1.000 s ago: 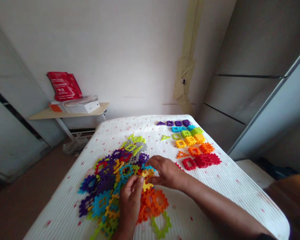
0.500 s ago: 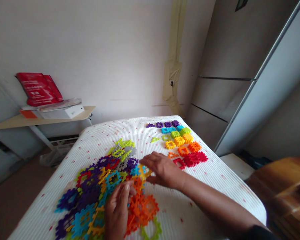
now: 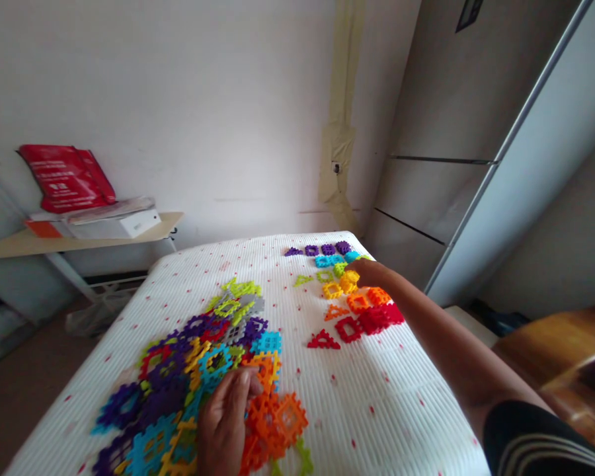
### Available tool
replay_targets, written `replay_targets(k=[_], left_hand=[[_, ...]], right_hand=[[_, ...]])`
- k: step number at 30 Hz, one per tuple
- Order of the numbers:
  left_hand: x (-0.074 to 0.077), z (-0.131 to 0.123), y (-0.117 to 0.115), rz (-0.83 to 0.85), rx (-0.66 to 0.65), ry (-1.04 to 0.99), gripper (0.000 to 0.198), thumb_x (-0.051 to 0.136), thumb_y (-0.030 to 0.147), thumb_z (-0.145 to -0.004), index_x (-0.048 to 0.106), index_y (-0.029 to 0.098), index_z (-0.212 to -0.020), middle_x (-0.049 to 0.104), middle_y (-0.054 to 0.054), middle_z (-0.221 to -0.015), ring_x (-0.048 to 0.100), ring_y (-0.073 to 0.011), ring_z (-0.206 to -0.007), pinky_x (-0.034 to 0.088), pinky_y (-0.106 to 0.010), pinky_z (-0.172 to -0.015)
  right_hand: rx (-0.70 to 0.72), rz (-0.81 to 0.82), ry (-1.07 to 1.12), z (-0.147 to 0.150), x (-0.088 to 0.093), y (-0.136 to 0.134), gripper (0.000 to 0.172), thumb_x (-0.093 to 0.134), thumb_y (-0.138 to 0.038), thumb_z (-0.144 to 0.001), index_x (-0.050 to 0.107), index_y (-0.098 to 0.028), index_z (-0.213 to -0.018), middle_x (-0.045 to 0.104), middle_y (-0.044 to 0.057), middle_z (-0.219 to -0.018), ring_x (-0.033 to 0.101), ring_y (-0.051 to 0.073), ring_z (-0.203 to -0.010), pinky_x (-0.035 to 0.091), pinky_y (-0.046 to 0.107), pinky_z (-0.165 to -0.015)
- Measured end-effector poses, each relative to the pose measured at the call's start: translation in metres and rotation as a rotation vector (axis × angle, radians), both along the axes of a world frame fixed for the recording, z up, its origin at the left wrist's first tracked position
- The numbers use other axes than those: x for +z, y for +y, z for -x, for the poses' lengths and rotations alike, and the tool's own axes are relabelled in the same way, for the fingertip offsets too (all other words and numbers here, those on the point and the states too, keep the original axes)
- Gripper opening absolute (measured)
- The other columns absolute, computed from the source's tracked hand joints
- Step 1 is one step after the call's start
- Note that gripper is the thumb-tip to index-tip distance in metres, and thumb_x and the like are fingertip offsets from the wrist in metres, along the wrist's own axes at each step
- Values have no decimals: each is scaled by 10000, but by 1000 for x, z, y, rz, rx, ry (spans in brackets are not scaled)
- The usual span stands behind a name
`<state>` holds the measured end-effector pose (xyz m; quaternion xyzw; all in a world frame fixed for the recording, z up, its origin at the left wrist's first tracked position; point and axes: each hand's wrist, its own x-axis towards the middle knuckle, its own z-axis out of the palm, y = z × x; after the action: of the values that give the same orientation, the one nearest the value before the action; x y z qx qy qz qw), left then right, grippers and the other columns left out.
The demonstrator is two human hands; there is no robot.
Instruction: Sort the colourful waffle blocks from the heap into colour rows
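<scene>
- Since the earlier frame, the right hand point(image 3: 369, 272) has crossed from the pile's right edge to the far-right rows; the left hand point(image 3: 228, 416) has stayed near.
- At left, a pile of mixed toothed plastic pieces point(image 3: 166, 393) lies heaped on the white cover point(image 3: 377, 396).
- Beside its near right edge, the left hand is half curled at an orange square piece point(image 3: 265, 367); I cannot tell whether it pinches it.
- Farther right, the yellow stack point(image 3: 349, 282) stands between an open yellow square point(image 3: 332, 290) and the right hand.
- Right hand: fingers narrow against that stack, grip partly hidden. Placing a yellow piece seems the step in hand; it calls for level seating, then a gentle release.
</scene>
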<state>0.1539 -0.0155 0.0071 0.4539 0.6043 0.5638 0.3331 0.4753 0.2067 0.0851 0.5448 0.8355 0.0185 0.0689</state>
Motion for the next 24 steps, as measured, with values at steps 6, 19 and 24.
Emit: replay_targets(k=[6, 19, 24], left_hand=[[-1, 0, 0, 11, -4, 2, 359, 523, 509, -751, 603, 170, -666, 599, -21, -621, 544, -170, -639, 451, -249, -625], [-1, 0, 0, 10, -1, 14, 342, 514, 484, -767, 606, 174, -654, 599, -10, -608, 542, -151, -625, 448, -230, -612], [0, 0, 0, -6, 4, -6, 320, 528, 469, -762, 605, 176, -660, 594, -8, -602, 542, -150, -614, 448, -235, -605]], right_hand=[[-2, 19, -31, 1, -6, 9, 590, 654, -98, -637, 556, -247, -1199, 602, 67, -1139, 528, 239, -1083, 413, 314, -899], [-40, 44, -109, 8, -8, 12, 605, 668, -134, -646, 538, -258, -1224, 593, 73, -1158, 551, 253, -1054, 449, 314, -853], [-41, 37, -124, 11, -5, 9, 591, 670, -118, -636, 556, -258, -1199, 606, 64, -1141, 562, 249, -1040, 461, 310, -840]])
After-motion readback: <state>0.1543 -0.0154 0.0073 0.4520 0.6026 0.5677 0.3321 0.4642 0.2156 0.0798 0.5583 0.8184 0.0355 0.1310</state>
